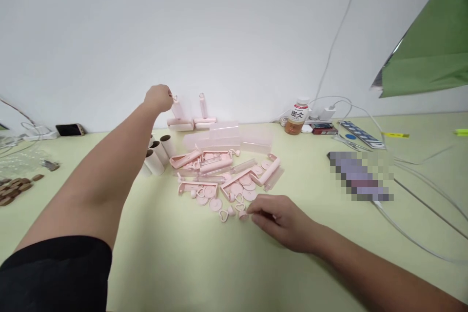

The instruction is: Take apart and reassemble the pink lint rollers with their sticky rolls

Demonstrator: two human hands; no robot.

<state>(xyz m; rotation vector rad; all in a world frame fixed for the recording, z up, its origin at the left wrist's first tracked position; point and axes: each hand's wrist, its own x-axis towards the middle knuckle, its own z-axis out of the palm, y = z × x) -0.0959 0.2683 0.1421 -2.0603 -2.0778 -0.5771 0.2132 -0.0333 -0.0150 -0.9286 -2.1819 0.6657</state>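
My left hand point(158, 98) reaches far across the table and is closed on the top of a pink lint roller's handle point(178, 108), which stands upright by the wall. A second upright pink roller point(204, 112) stands just to its right. My right hand point(278, 216) rests low on the table with its fingertips pinched at a small pink cap point(243, 214). Between the hands lies a heap of pink plastic parts point(223, 175): handles, discs, heart-shaped loops and clear covers. White paper rolls point(158, 153) lie under my left forearm.
A drink bottle point(298, 116) stands at the back beside a power strip point(321, 115) with white cables running right. A phone point(69, 129) lies at the back left. Brown pieces point(14, 189) sit at the left edge. A green sheet point(431, 44) hangs upper right.
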